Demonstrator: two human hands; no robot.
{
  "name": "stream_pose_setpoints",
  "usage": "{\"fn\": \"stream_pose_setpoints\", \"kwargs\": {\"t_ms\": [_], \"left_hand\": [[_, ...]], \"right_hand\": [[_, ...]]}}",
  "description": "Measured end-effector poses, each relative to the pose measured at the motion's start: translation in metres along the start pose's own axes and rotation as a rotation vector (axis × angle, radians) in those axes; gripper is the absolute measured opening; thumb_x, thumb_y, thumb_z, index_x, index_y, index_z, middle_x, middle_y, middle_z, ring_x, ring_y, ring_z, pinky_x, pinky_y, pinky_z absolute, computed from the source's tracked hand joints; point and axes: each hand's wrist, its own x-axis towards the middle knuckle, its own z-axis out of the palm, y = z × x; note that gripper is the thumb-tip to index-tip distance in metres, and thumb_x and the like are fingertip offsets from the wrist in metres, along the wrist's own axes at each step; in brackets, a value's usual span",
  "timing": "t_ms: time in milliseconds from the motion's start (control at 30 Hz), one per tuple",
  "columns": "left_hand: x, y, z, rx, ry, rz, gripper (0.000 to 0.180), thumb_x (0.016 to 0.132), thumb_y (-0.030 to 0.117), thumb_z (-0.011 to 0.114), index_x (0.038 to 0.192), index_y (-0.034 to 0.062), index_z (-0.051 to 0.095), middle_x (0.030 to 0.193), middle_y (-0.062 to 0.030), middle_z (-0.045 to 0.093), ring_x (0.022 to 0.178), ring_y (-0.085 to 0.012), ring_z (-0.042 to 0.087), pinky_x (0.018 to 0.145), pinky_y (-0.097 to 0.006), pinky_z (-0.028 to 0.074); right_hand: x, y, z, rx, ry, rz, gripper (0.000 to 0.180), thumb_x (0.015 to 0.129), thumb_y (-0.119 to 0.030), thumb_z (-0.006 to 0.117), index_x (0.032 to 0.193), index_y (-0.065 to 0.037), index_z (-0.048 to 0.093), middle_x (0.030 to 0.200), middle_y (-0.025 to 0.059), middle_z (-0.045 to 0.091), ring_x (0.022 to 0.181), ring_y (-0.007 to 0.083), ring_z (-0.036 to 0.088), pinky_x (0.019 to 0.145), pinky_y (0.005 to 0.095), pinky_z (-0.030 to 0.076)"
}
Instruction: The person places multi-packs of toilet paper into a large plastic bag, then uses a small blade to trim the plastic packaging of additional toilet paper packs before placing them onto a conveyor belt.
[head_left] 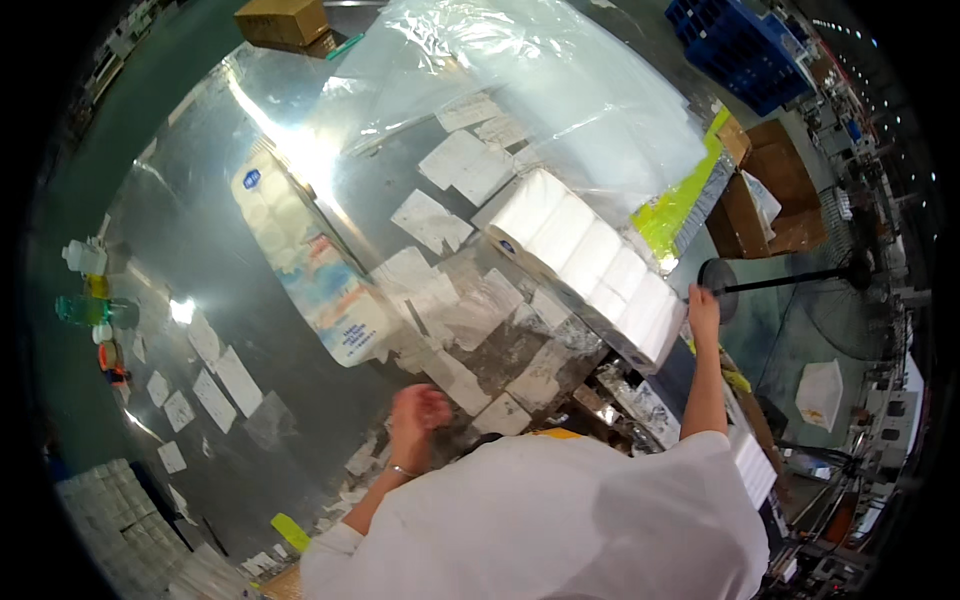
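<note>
A long pack of white paper rolls [590, 255] lies slantwise on the metal table, its near side wrapped in printed film. My right hand [704, 308] is at the pack's right end, fingers extended along it and partly hidden, so a firm hold cannot be made out. Low over the table's near edge is my left hand [418, 410], its fingers blurred and bent, with nothing visible in them. To the left of the rolls lies a flat printed plastic bag [310, 265], cream with blue and orange artwork, apart from both hands.
Clear plastic sheeting or bags [560, 90] cover the far side of the table [190, 270]. White paper labels or scraps [468, 165] are stuck across it. Bottles [85, 310] stand at the left edge. Beyond the right edge are an open carton [740, 215] and a blue pallet stack [740, 50].
</note>
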Motion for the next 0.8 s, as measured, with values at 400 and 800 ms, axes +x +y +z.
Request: {"fn": "stream_pose_setpoints", "kwargs": {"t_ms": [400, 800], "left_hand": [[0.028, -0.008, 0.116, 0.055, -0.251, -0.189, 0.084, 0.082, 0.050, 0.048, 0.137, 0.0102, -0.001, 0.140, -0.0080, 0.014, 0.126, -0.0225, 0.017, 0.099, -0.038, 0.021], [-0.013, 0.126, 0.073, 0.753, -0.067, 0.351, 0.050, 0.077, 0.009, 0.059, 0.122, 0.0004, 0.040, 0.123, -0.0148, 0.044, 0.113, -0.0212, 0.043, 0.094, -0.032, 0.035]], "right_hand": [[-0.093, -0.122, 0.144, 0.540, -0.420, -0.267, 0.040, 0.089, -0.031, 0.036, 0.104, 0.004, 0.048, 0.102, 0.0146, 0.053, 0.094, 0.0215, 0.049, 0.083, 0.0312, 0.038], [-0.144, -0.391, 0.104, -0.092, -0.569, -1.022, 0.083, 0.065, -0.029, 0.068, 0.131, -0.006, 0.023, 0.113, 0.0206, 0.041, 0.093, 0.0292, 0.051, 0.079, 0.0366, 0.043]]}}
